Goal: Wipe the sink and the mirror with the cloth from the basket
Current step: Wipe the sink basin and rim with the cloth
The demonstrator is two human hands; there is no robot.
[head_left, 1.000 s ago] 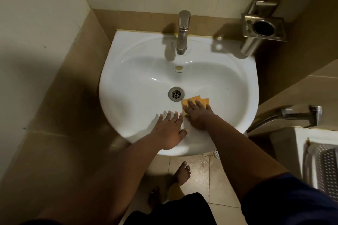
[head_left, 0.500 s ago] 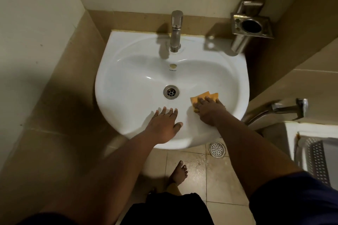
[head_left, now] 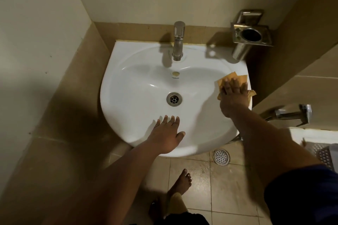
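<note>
One orange cloth (head_left: 230,80), thin and creased, lies folded over the right rim of the white glazed sink (head_left: 131,78), well right of its round metal drain (head_left: 174,98). The right hand (head_left: 234,95) presses it flat, fingers straight. The left hand (head_left: 167,133) rests spread and grasping nothing on the rim nearest the person. One steel tap (head_left: 178,42) stands behind the drain.

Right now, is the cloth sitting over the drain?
No, the right hand presses the cloth flat against the right rim of the sink, well away from the drain.
</note>
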